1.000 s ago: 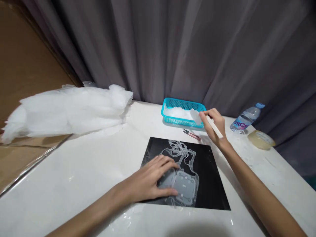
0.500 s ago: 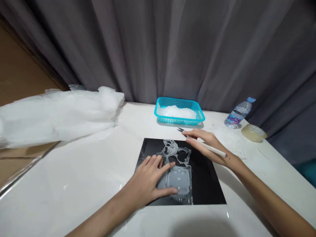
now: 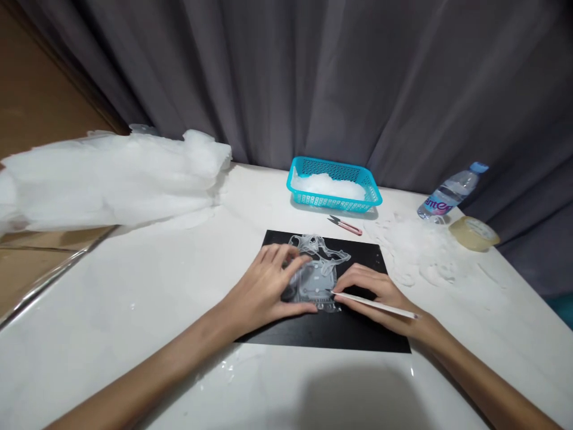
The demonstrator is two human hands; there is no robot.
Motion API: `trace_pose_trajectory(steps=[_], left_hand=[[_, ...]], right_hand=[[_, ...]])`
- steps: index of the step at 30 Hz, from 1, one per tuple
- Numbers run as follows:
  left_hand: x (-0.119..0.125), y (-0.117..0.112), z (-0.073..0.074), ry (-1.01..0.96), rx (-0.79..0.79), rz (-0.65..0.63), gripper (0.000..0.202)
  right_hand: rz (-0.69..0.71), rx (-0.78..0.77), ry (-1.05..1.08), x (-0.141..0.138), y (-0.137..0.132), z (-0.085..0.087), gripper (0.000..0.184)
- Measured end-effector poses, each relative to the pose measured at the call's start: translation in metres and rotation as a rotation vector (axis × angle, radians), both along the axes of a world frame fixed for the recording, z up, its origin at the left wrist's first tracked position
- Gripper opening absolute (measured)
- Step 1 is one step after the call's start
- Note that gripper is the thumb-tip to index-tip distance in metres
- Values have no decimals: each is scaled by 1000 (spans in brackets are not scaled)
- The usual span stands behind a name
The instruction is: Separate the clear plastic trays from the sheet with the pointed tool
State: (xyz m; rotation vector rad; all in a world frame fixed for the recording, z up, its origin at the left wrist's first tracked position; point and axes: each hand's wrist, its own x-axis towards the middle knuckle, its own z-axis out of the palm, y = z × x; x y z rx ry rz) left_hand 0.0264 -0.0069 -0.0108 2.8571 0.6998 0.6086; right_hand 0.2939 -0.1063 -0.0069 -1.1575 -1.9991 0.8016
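A translucent plastic piece (image 3: pixel 317 279) with a square panel and thin, web-like strips (image 3: pixel 331 254) at its top lies on a black board (image 3: pixel 358 337). My left hand (image 3: pixel 271 278) rests on its left side, fingers spread, thumb along the lower edge and forefinger across the upper part. At the panel's right edge, my right hand (image 3: pixel 373 292) is closed around a slim white pen-shaped tool (image 3: pixel 380 306). The tool's thin dark tip points left and meets the panel near its lower right corner. Part of the piece is hidden under my left hand.
Behind the board lie pink-handled thread snips (image 3: pixel 347 225). A blue basket (image 3: pixel 333 203) holds white fluffy material. A water bottle (image 3: pixel 454 194) and a tape roll (image 3: pixel 474 234) stand at the right, near scattered white scraps (image 3: pixel 416 251). A large white bundle (image 3: pixel 116 182) lies at the left.
My right hand has come down and left, bringing the tool's tip from above the board to the panel's edge. The plastic piece has moved up the board with my left hand. The snips are now uncovered.
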Motion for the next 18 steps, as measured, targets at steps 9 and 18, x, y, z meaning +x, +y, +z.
trace_pose_trajectory(steps=[9,18], left_hand=[[1,-24,4,58,-40,-316,21],[0,-24,8,116,2,-283,32]], right_hand=[[58,-10,-2,-7,2,-6,9],[60,-37,-20,-7,6,-9,8]])
